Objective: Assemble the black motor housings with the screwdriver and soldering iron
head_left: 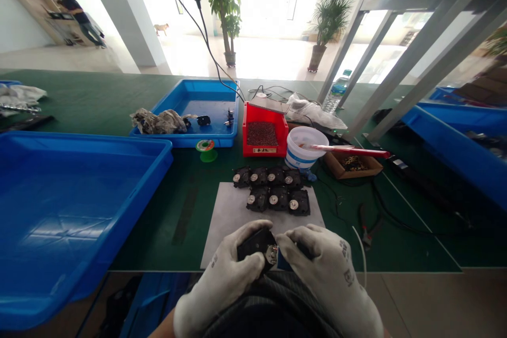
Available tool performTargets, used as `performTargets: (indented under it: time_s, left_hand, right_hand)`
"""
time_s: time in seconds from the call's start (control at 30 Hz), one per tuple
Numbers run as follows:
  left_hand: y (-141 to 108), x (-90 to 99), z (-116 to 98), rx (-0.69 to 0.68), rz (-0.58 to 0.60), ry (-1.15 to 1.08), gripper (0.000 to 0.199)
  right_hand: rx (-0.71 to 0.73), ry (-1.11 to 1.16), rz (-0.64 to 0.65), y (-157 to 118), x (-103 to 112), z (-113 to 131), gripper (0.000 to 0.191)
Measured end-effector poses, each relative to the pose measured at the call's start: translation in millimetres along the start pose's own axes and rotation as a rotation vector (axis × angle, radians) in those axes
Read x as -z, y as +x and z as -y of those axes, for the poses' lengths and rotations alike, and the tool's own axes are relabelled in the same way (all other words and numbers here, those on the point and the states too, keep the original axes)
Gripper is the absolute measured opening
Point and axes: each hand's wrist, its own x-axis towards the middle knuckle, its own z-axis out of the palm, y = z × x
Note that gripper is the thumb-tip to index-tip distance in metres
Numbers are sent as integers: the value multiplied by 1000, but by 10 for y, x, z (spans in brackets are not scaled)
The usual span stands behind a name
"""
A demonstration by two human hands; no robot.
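Gloved left hand (219, 280) and right hand (330, 280) are clamped together on a black hubbed housing (255, 245); matching housings (278, 198) are laid on a white sheet (225, 216) just ahead.

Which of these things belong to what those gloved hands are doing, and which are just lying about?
In use: left hand, right hand, the disc-faced black part they hold, matching parts on the white sheet.

Lying about: white bucket, pliers, water bottle.
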Motion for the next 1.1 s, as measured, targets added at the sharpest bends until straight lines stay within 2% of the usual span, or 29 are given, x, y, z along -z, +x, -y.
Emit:
performTargets:
  time_s: [0.2, 0.37, 1.1]
  left_hand:
    - [-18, -3, -4, 10, 0, 15, 56]
    - [-18, -7, -17, 19, -10, 34, 57]
    - [-22, -10, 17, 41, -3, 52, 58]
  right_hand:
    - [35, -58, -10, -5, -11, -18, 42]
    - [54, -67, 34, -3, 2, -12, 40]
    - [62, -47, -29, -20, -22, -6, 42]
